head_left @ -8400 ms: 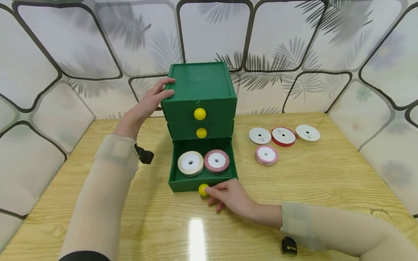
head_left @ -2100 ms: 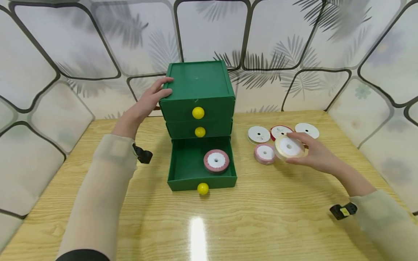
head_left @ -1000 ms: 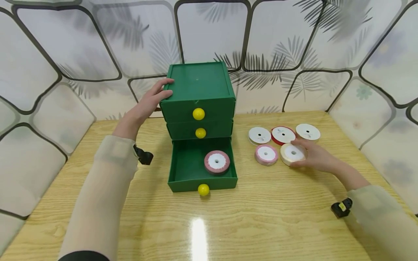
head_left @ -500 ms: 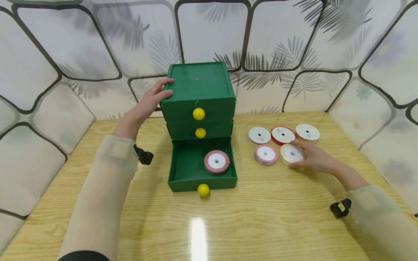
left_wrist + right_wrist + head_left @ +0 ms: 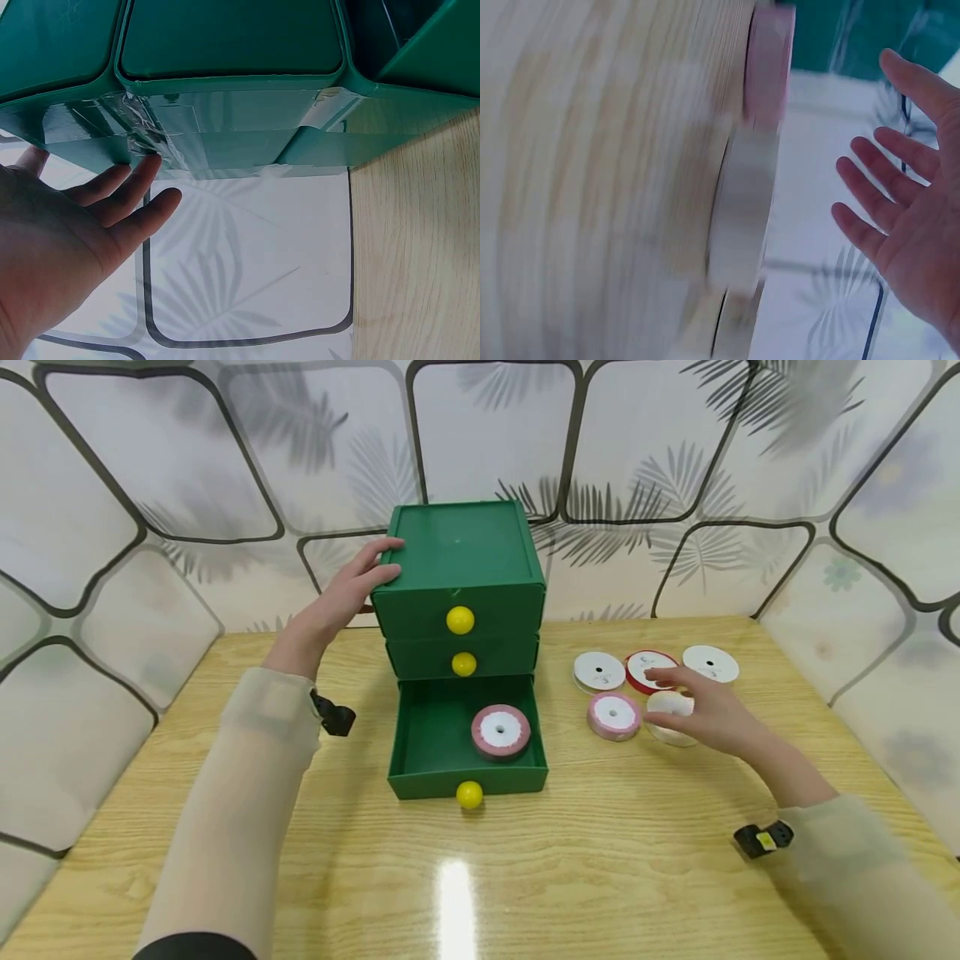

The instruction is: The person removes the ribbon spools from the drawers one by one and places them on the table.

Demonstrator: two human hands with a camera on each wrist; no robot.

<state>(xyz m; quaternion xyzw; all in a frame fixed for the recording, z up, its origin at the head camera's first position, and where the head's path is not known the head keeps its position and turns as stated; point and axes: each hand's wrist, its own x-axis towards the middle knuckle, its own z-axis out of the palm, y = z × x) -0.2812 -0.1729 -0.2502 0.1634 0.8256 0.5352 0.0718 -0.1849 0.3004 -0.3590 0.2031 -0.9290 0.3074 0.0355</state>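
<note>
My left hand (image 5: pixel 341 602) rests against the left side of a green drawer cabinet (image 5: pixel 461 547), fingertips on its top edge. In the left wrist view the fingers lie along the taped side wall. The bottom drawer (image 5: pixel 427 783) stands pulled out, with one dusky-pink ribbon spool (image 5: pixel 501 731) on its right side. Above the cream ribbon spool (image 5: pixel 669 735) on the table, my right hand (image 5: pixel 712 714) hovers with fingers spread and holds nothing. In the right wrist view a gap shows between the palm and the cream spool (image 5: pixel 742 210). Left of it lies a pink ribbon spool (image 5: pixel 613 717).
Behind these lie a white spool (image 5: pixel 598 672), a red-edged spool (image 5: pixel 651 662) and another white-topped spool (image 5: pixel 710 663) in a row. Yellow ball knobs (image 5: pixel 460 620) stick out from the drawer fronts. A patterned backdrop (image 5: pixel 495 435) encloses the table (image 5: pixel 570 860).
Out of the drawer, the cream spool has been carried to the table beside the pink one. My right hand has since let go and lifted off. The left hand stays put.
</note>
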